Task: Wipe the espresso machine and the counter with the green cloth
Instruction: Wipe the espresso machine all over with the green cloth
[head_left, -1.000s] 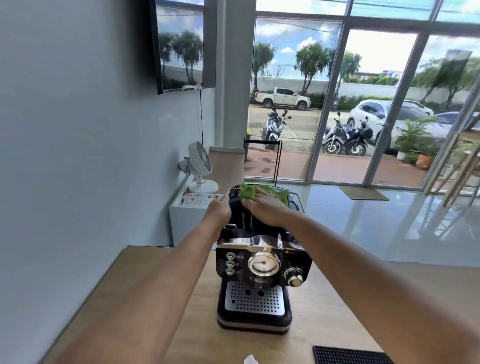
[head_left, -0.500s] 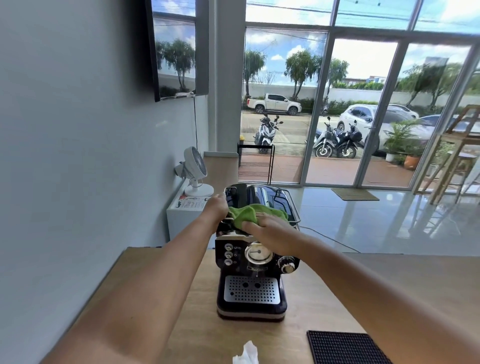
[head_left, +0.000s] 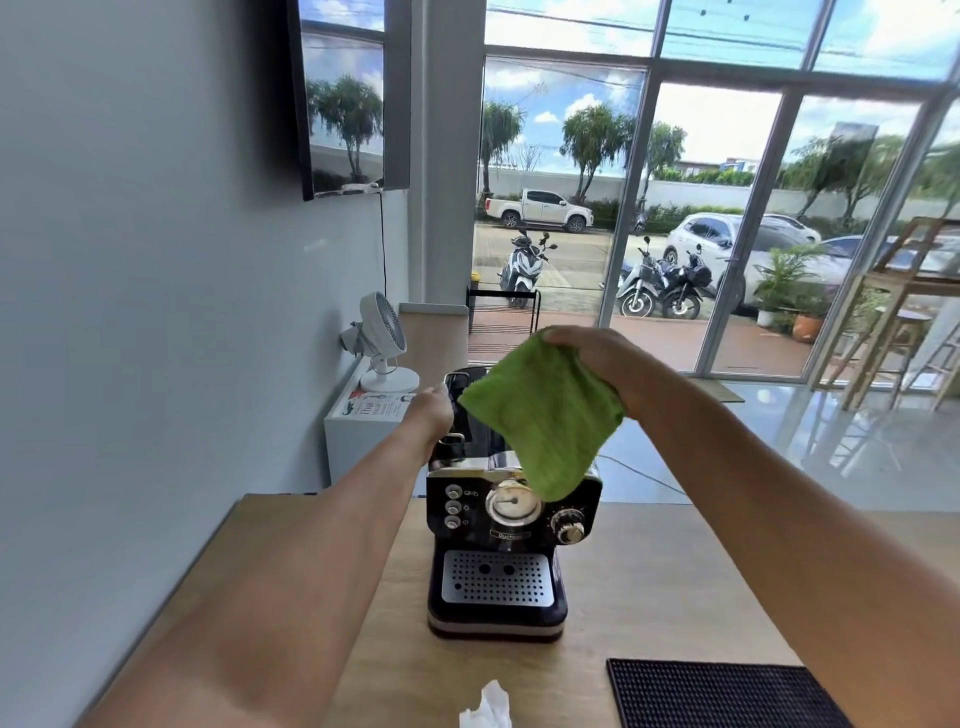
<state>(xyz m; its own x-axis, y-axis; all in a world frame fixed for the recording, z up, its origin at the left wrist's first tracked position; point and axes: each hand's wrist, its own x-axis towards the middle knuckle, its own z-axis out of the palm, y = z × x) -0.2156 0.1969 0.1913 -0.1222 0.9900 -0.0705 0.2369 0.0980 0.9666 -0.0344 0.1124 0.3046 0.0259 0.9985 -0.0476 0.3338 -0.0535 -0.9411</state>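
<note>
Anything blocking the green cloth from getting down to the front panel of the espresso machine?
Nothing visible. The right hand holds the green cloth hanging just above the espresso machine front; the left hand rests at the machine's upper left, clear of the panel.

One espresso machine (head_left: 496, 545), one green cloth (head_left: 545, 415), one fan (head_left: 384, 343), one black mat (head_left: 722, 693).

You're in a small café: espresso machine (head_left: 496, 540) below your right hand (head_left: 597, 358), bar mat (head_left: 722, 693) nearer you, storefront glazing (head_left: 727, 182) beyond.
</note>
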